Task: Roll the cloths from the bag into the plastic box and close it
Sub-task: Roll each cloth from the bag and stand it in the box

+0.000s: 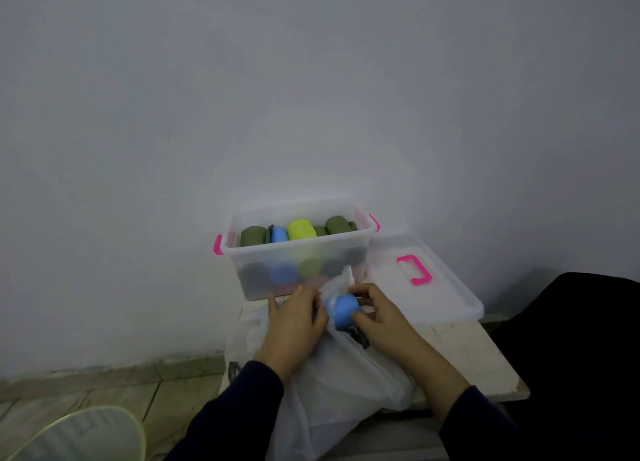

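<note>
Cloths already rolled (302,229) stand in a row inside the clear plastic box (298,252) at the back of the bench (478,353) — olive at the left end, then blue, bright lime, more olive toward the right. More rolls show blurred through the box's front wall. Box is open; pink clips on both short ends.

Far left, low: pale tiled floor (104,388) and the curved rim of a round pale object (79,433), not identifiable.

Left hand (294,325), dark sleeve at the wrist, lies on the white plastic bag (332,384), its fingers curled into the bag's upper edge — grip is on the bag's plastic beside the blue piece. The bag sits at the near edge of the bench and hangs over the front.

Centre: a blue cloth (343,310), bunched into a rounded lump, sits at the mouth of the bag, between the two hands and just in front of the box.

Right hand (377,316) has its fingers curled over the top of the blue cloth and thumb against its near side — grip closed on it.

Right of the box: its clear lid (433,297) lies flat on the bench, pink handle (414,270) facing up, well off the box. Far right, a dark black mass (581,339) beside the bench.
</note>
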